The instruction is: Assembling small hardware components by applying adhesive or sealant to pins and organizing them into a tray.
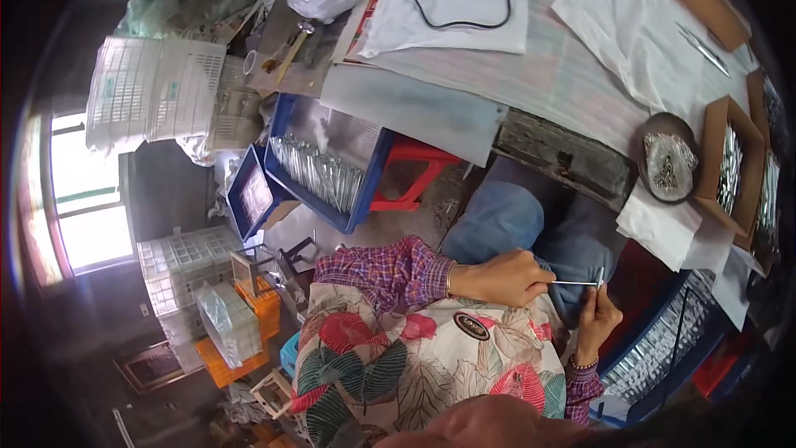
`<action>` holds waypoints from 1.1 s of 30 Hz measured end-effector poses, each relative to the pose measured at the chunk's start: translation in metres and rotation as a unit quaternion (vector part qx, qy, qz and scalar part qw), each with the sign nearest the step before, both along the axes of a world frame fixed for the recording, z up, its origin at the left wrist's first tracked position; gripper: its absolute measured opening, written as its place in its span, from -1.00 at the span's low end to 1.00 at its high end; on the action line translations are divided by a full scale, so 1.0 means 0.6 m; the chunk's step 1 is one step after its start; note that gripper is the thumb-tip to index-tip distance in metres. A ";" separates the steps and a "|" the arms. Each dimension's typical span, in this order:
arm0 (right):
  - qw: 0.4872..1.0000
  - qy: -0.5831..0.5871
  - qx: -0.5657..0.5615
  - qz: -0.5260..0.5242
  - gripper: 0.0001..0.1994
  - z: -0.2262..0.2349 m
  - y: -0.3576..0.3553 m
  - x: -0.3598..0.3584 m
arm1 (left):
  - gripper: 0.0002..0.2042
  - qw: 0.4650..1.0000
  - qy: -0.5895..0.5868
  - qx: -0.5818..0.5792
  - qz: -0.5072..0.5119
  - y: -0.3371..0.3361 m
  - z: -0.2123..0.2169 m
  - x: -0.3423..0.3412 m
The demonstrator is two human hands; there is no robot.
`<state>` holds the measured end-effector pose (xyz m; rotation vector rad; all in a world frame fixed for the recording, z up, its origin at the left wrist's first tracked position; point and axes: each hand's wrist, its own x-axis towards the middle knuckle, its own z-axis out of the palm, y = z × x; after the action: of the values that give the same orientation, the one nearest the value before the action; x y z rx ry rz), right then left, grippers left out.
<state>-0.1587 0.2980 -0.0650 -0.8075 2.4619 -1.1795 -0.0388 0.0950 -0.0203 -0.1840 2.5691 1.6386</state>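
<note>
Evidently gripping a slim metal rod (572,283) in a closed left hand (516,277) and pinching a small shiny piece (600,276) between the fingertips of the right hand (599,319). Holding both over the lap, near the jeans (495,220) and a flowered apron (435,365), off the tabletop (572,91). Cannot tell true contact at the rod's far end, but looks like a meeting there. Judging by the grips, probably at the step of working rod and piece against each other. Likely calls next for a steady right-hand pinch and small, controlled movements from the left. To the right on the tabletop, within view: a dark bowl (668,123) of tiny parts and a cardboard box (711,153) of shiny strips.
</note>
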 end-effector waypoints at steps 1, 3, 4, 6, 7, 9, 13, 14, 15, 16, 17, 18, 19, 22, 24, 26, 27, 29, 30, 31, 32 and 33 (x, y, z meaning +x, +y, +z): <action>1.000 0.009 0.013 0.010 -0.81 -0.002 0.003 -0.002 | -0.86 1.000 0.015 -0.013 -0.012 -0.002 -0.005 0.002; 1.000 0.012 0.020 0.017 -0.80 0.004 -0.002 -0.006 | -0.84 0.999 -0.014 -0.031 -0.036 -0.013 0.000 -0.001; 0.999 0.011 0.030 0.018 -0.79 0.007 -0.007 -0.008 | -0.86 1.000 -0.013 -0.014 -0.016 -0.014 -0.003 -0.001; 0.999 -0.029 0.023 -0.006 -0.78 0.022 -0.019 -0.012 | -0.86 1.000 -0.008 0.003 0.005 -0.026 0.006 -0.005; 0.997 -0.073 0.018 -0.033 -0.77 0.029 -0.025 -0.014 | -0.86 0.999 -0.022 0.030 0.014 -0.036 0.013 -0.003; 0.986 -0.150 -0.040 -0.060 -0.76 0.037 -0.036 -0.017 | -0.85 0.998 -0.033 0.057 0.024 -0.055 0.019 0.005; 0.961 -0.246 -0.082 -0.093 -0.74 0.050 -0.051 -0.025 | -0.81 0.982 0.078 0.031 0.168 -0.111 0.013 0.065; 0.958 -0.260 -0.082 -0.087 -0.74 0.052 -0.053 -0.025 | -0.83 0.969 0.088 0.018 0.230 -0.128 0.018 0.091; 0.958 -0.261 -0.083 -0.087 -0.74 0.048 -0.052 -0.025 | -0.86 0.957 0.070 -0.021 0.280 -0.147 0.026 0.117; 0.955 -0.268 -0.087 -0.089 -0.74 0.042 -0.049 -0.023 | -0.89 0.943 0.052 -0.058 0.324 -0.171 0.030 0.141; 0.952 -0.279 -0.092 -0.086 -0.74 0.037 -0.049 -0.022 | -0.92 0.924 0.055 -0.149 0.348 -0.196 0.031 0.165; 0.952 -0.280 -0.093 -0.084 -0.74 0.032 -0.049 -0.020 | -0.94 0.897 0.060 -0.237 0.369 -0.224 0.024 0.193; 0.952 -0.283 -0.094 -0.074 -0.75 0.028 -0.050 -0.017 | -0.91 0.872 0.057 -0.317 0.368 -0.256 0.006 0.233; 0.953 -0.280 -0.097 -0.055 -0.76 0.027 -0.051 -0.009 | -0.80 0.815 -0.017 -0.433 0.385 -0.351 -0.050 0.350; 0.955 -0.274 -0.098 -0.048 -0.77 0.030 -0.053 -0.005 | -0.73 0.768 -0.130 -0.484 0.399 -0.406 -0.053 0.384; 0.954 -0.282 -0.088 -0.042 -0.77 0.035 -0.055 -0.003 | -0.70 0.737 -0.134 -0.508 0.426 -0.441 -0.081 0.433; 0.955 -0.280 -0.089 -0.044 -0.77 0.035 -0.055 -0.001 | -0.70 0.738 -0.132 -0.507 0.426 -0.453 -0.087 0.441; 0.957 -0.274 -0.084 -0.050 -0.77 0.035 -0.054 0.001 | -0.71 0.694 -0.186 -0.565 0.406 -0.473 -0.101 0.456; 0.957 -0.272 -0.083 -0.051 -0.77 0.037 -0.056 0.002 | -0.74 0.701 -0.199 -0.538 0.424 -0.483 -0.108 0.462; 0.961 -0.263 -0.071 -0.043 -0.78 0.040 -0.059 0.002 | -0.74 0.702 -0.199 -0.537 0.424 -0.488 -0.117 0.467; 0.965 -0.254 -0.059 -0.037 -0.78 0.042 -0.060 0.002 | -0.76 0.684 -0.245 -0.536 0.429 -0.489 -0.116 0.458; 0.965 -0.252 -0.057 -0.040 -0.78 0.044 -0.063 0.003 | -0.77 0.664 -0.292 -0.534 0.433 -0.489 -0.115 0.449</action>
<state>-0.1568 0.2600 -0.0387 -0.3721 2.0354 -1.3654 0.2306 -0.1986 -0.0893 -1.8249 2.5158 -0.2850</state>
